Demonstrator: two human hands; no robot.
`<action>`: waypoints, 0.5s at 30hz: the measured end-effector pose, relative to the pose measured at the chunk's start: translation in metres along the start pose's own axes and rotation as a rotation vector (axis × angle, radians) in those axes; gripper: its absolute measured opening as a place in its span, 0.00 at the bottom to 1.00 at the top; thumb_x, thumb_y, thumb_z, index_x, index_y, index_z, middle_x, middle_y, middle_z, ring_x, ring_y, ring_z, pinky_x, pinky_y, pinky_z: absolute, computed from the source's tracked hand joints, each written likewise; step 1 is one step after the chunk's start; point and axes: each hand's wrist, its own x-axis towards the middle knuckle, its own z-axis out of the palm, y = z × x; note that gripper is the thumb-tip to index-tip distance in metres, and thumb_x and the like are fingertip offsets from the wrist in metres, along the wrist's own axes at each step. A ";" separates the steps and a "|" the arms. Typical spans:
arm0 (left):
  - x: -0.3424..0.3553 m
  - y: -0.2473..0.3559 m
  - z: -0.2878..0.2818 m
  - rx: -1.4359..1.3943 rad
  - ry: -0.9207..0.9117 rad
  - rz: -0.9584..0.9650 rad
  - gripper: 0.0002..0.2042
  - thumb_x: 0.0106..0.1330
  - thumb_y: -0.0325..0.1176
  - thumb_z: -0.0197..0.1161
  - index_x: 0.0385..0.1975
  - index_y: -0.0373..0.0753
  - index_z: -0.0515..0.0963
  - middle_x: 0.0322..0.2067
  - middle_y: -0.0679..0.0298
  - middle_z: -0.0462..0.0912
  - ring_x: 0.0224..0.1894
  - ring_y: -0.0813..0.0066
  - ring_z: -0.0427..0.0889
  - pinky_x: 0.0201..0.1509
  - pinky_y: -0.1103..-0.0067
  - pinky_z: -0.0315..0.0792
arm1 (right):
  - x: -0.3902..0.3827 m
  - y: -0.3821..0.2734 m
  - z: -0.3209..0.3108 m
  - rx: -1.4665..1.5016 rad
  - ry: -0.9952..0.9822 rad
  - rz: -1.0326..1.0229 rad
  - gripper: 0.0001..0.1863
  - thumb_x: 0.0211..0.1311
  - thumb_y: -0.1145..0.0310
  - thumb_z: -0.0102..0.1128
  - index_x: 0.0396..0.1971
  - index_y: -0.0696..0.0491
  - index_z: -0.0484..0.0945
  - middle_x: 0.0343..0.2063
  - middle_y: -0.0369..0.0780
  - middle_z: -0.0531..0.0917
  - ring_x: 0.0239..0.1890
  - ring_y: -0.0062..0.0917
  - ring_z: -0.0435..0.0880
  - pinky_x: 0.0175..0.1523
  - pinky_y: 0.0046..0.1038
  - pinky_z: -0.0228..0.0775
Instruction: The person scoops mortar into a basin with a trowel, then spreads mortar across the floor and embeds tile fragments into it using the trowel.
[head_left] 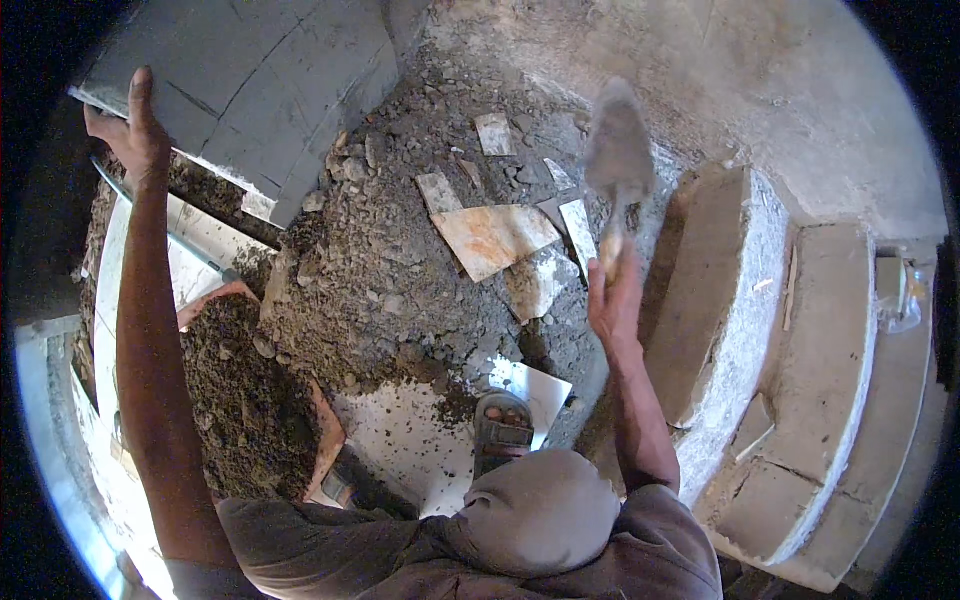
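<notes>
A pointed trowel (617, 150), blurred by motion, is in my right hand (615, 300), its blade directed away from me above the rubble near the steps. The fingers are closed round its light handle. At the far left, my left hand (140, 135) is at the edge of a grey, scored, cement-coated slab (270, 80), thumb and fingers apart. The thumb overlaps the slab's edge; whether the hand bears weight cannot be told. Below the slab is a heap of grey rubble (350, 290). A broken orange-and-white tile piece (495, 238) lies on it among smaller shards (494, 134).
Steps (820, 300) with pale edges curve along the right side. Dark loose mix (240, 390) fills an orange-edged container beside my left arm. My sandalled foot (503, 425) stands beside a white sheet (400, 435) strewn with crumbs. A plain wall (700, 70) rises at the back.
</notes>
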 end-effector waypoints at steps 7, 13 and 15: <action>-0.005 0.005 0.005 -0.016 0.073 -0.013 0.46 0.47 0.47 0.66 0.55 0.25 0.43 0.51 0.48 0.55 0.52 0.63 0.59 0.58 0.73 0.51 | -0.011 0.028 0.006 -0.333 -0.752 0.062 0.27 0.52 0.63 0.52 0.54 0.47 0.57 0.30 0.53 0.76 0.30 0.49 0.76 0.36 0.44 0.68; -0.001 -0.003 -0.002 0.029 0.071 0.009 0.45 0.47 0.47 0.66 0.54 0.24 0.46 0.51 0.48 0.57 0.50 0.64 0.61 0.57 0.74 0.52 | -0.018 0.030 -0.006 -0.074 -0.319 0.163 0.27 0.55 0.60 0.50 0.53 0.52 0.56 0.34 0.56 0.75 0.36 0.52 0.74 0.39 0.43 0.67; -0.002 -0.006 0.000 -0.003 0.052 -0.009 0.45 0.47 0.47 0.66 0.54 0.24 0.47 0.50 0.49 0.58 0.50 0.64 0.62 0.57 0.75 0.53 | -0.034 0.041 -0.007 -0.048 -0.263 0.284 0.25 0.57 0.59 0.48 0.51 0.56 0.58 0.35 0.56 0.75 0.36 0.53 0.74 0.39 0.42 0.67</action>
